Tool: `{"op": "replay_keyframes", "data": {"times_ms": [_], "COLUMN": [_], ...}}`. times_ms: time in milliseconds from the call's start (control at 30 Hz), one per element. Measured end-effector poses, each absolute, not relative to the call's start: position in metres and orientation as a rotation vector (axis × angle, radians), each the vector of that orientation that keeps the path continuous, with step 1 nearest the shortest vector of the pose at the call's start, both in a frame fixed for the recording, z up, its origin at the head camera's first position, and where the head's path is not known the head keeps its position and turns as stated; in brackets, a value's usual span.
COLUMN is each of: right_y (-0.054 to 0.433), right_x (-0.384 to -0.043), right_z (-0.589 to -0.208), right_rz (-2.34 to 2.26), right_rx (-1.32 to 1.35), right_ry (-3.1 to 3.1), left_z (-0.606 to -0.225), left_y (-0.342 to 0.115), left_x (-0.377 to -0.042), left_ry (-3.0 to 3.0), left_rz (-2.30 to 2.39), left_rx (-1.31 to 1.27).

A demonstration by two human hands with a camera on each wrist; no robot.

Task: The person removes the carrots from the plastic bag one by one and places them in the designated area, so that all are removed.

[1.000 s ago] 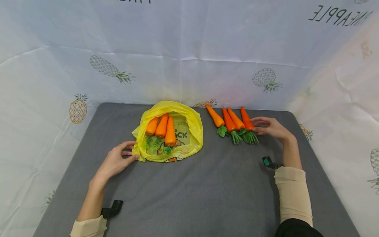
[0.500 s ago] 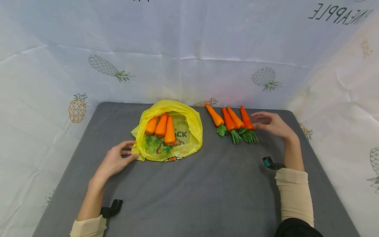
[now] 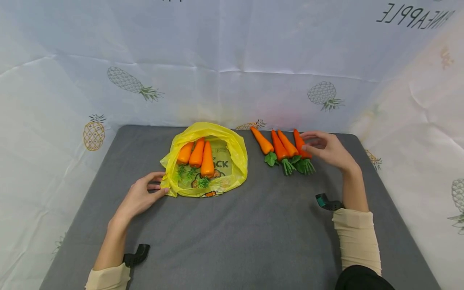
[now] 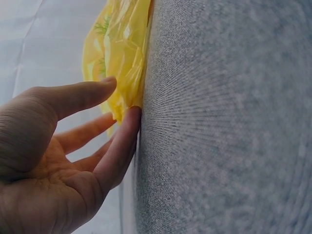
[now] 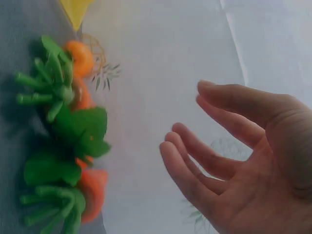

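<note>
A yellow plastic bag lies on the grey table with its mouth spread wide. Inside rest three orange carrots with feathery green tops. At the bag's left edge is my left hand, thumb and fingertips right at the plastic, with a gap between thumb and fingers in the left wrist view. To the right of the bag several carrots lie in a row, leafy ends toward me. My right hand hovers over the rightmost carrot, fingers loosely bent and holding nothing in the right wrist view.
The grey table stretches toward me in front of the bag. Behind it hangs a white cloth printed with pineapples. A dark wrist mount sits on my left wrist, another mount on the right.
My right hand has risen off the rightmost carrot's leafy end and shifted up and left along that carrot. The left hand, bag and carrots have stayed put.
</note>
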State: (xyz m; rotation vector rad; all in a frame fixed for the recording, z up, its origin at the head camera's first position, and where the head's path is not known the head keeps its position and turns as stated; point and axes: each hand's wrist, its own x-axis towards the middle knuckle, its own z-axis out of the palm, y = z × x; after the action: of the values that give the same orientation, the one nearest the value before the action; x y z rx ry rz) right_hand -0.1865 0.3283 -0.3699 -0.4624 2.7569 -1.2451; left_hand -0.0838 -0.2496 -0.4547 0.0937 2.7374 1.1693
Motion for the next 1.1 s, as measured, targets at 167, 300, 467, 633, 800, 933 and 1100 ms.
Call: {"op": "replay_keyframes", "data": {"times_ms": [167, 300, 467, 633, 800, 933, 1100], "right_y": [0.313, 0.299, 0.282, 0.266, 0.253, 0.241, 0.224], "right_x": [-0.183, -0.181, -0.183, -0.184, -0.185, -0.187, -0.19], "right_z": [-0.368, -0.366, -0.366, -0.366, -0.368, -0.369, -0.373], "right_rz": [-1.313, -1.356, -1.322, -1.331, -1.356, -1.367, -1.393], "right_rx": [-0.495, -0.518, -0.586, -0.609, -0.631, -0.646, -0.674], "right_ry": [2.773, 2.734, 2.712, 2.684, 2.669, 2.659, 2.621], "left_z": [-0.455, -0.455, -0.455, -0.455, -0.455, -0.455, -0.455], "left_y": [-0.25, -0.25, -0.25, -0.25, -0.25, -0.249, -0.249], "left_x": [-0.084, -0.084, -0.083, -0.084, -0.085, -0.086, -0.085], "left_ry": [2.738, 2.74, 2.741, 2.742, 2.743, 2.743, 2.747], "left_rz": [1.17, 1.177, 1.183, 1.178, 1.179, 1.177, 1.178], "left_rx": [0.088, 0.093, 0.097, 0.098, 0.099, 0.095, 0.096]}}
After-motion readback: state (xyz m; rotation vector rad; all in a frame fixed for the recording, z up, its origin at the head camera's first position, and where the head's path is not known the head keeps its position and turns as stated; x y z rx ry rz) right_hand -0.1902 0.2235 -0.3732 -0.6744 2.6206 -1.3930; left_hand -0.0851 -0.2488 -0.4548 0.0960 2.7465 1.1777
